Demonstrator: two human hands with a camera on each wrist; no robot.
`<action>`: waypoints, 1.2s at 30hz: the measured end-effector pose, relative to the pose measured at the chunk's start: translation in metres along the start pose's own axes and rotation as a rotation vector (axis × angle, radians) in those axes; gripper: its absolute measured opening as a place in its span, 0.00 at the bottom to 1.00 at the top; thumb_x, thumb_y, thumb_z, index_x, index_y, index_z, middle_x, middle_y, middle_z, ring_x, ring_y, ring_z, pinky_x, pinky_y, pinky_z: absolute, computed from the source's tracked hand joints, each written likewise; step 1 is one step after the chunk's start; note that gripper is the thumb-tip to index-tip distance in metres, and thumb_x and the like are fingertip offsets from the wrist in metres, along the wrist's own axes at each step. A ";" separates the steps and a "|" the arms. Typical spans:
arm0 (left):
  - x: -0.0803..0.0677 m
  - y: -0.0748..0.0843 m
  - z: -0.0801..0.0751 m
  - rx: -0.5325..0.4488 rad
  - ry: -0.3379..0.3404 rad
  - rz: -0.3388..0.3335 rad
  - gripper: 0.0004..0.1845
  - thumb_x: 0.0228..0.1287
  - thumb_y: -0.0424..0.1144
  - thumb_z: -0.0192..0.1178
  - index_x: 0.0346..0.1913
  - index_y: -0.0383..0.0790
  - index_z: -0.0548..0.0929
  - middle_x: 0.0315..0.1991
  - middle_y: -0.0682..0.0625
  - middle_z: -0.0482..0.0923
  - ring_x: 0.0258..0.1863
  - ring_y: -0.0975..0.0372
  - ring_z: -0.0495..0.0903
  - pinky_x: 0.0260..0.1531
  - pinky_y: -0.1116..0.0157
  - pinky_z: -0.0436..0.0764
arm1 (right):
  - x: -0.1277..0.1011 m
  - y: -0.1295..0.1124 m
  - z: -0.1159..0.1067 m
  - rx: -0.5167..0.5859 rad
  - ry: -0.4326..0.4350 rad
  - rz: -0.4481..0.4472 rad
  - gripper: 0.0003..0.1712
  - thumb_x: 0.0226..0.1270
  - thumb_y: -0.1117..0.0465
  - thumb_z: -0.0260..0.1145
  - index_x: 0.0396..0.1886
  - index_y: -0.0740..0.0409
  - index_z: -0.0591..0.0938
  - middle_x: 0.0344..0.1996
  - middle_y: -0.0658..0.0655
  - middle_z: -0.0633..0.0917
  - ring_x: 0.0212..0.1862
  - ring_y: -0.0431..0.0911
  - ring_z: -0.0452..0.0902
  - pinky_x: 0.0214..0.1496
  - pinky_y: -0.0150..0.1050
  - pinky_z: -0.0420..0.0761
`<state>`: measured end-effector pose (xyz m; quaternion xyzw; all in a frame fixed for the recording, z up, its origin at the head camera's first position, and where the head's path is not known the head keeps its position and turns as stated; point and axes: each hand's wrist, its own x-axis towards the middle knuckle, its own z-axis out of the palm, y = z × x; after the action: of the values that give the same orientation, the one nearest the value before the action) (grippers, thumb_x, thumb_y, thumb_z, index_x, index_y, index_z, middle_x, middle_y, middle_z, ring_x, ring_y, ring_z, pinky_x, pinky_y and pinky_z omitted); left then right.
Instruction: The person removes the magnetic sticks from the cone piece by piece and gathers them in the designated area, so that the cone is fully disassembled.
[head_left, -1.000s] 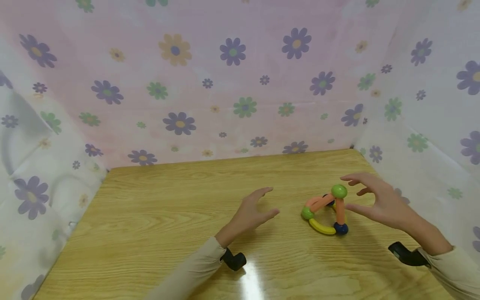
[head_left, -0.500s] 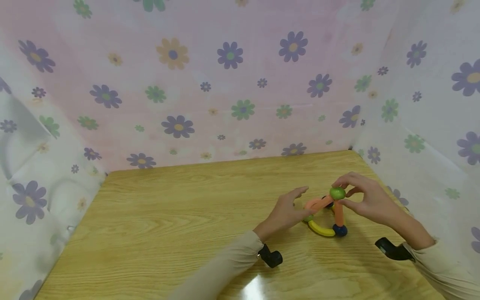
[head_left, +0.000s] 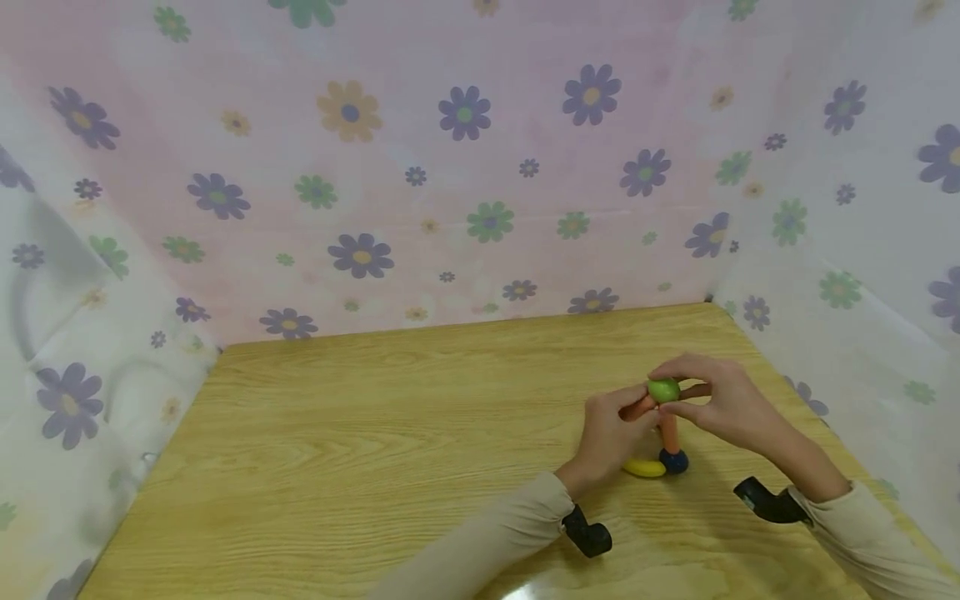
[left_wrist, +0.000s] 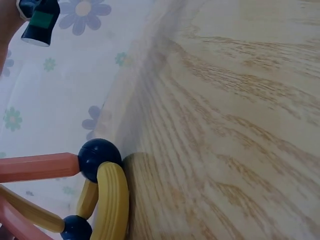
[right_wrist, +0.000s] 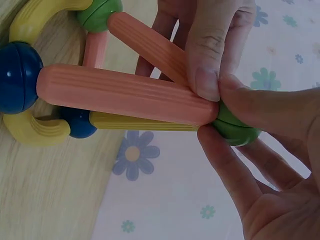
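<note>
A ball-and-rod toy frame stands at the right of the table, joining green and dark blue balls with straight salmon rods and curved yellow ones. My right hand [head_left: 731, 404] pinches its top green ball [head_left: 663, 390] between thumb and fingers. From the left, my left hand [head_left: 609, 437] grips the upper ends of the salmon rods [right_wrist: 125, 95] just below that ball, its thumb pressed on one rod in the right wrist view. A dark blue ball [head_left: 673, 461] and a curved yellow rod [left_wrist: 112, 200] form part of the base. My left hand covers the frame's left side in the head view.
The wood-grain table [head_left: 375, 458] is bounded by a pink flowered sheet [head_left: 420, 200] at the back and pale flowered sheets at both sides. A black wrist camera [head_left: 587, 533] sits at my left cuff, another [head_left: 768, 500] at my right.
My left hand has moved right from the bare table to the frame and taken hold near its top. The right hand has closed on the top green ball, which has shifted slightly left.
</note>
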<state>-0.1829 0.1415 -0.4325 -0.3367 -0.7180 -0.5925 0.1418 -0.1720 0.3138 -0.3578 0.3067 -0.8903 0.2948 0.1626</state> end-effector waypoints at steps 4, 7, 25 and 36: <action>0.000 0.016 -0.005 -0.037 0.019 -0.003 0.14 0.64 0.31 0.60 0.51 0.30 0.82 0.41 0.43 0.84 0.36 0.67 0.83 0.34 0.78 0.77 | -0.002 -0.002 0.001 -0.018 0.029 -0.009 0.27 0.37 0.77 0.77 0.42 0.59 0.84 0.39 0.53 0.84 0.39 0.34 0.78 0.31 0.28 0.80; 0.000 0.025 -0.010 -0.064 0.027 -0.039 0.14 0.64 0.29 0.59 0.52 0.28 0.81 0.41 0.41 0.84 0.35 0.65 0.83 0.32 0.78 0.78 | -0.002 -0.003 0.003 -0.019 0.049 -0.011 0.26 0.38 0.77 0.77 0.42 0.61 0.85 0.39 0.55 0.84 0.38 0.34 0.79 0.32 0.26 0.79; -0.001 -0.007 0.004 0.001 0.038 -0.039 0.19 0.66 0.41 0.58 0.57 0.36 0.79 0.45 0.48 0.83 0.39 0.77 0.78 0.35 0.80 0.76 | -0.003 -0.002 0.005 0.021 0.072 0.044 0.24 0.42 0.78 0.74 0.43 0.62 0.85 0.40 0.59 0.85 0.39 0.32 0.79 0.29 0.28 0.80; 0.000 0.002 0.003 -0.029 0.038 -0.015 0.18 0.63 0.34 0.61 0.55 0.31 0.79 0.42 0.44 0.84 0.36 0.70 0.83 0.32 0.79 0.77 | -0.001 -0.008 0.000 0.031 0.099 0.124 0.21 0.48 0.73 0.74 0.46 0.60 0.84 0.41 0.60 0.85 0.38 0.30 0.78 0.28 0.27 0.80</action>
<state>-0.1812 0.1445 -0.4318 -0.3220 -0.7089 -0.6102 0.1462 -0.1668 0.3090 -0.3551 0.2383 -0.8938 0.3329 0.1832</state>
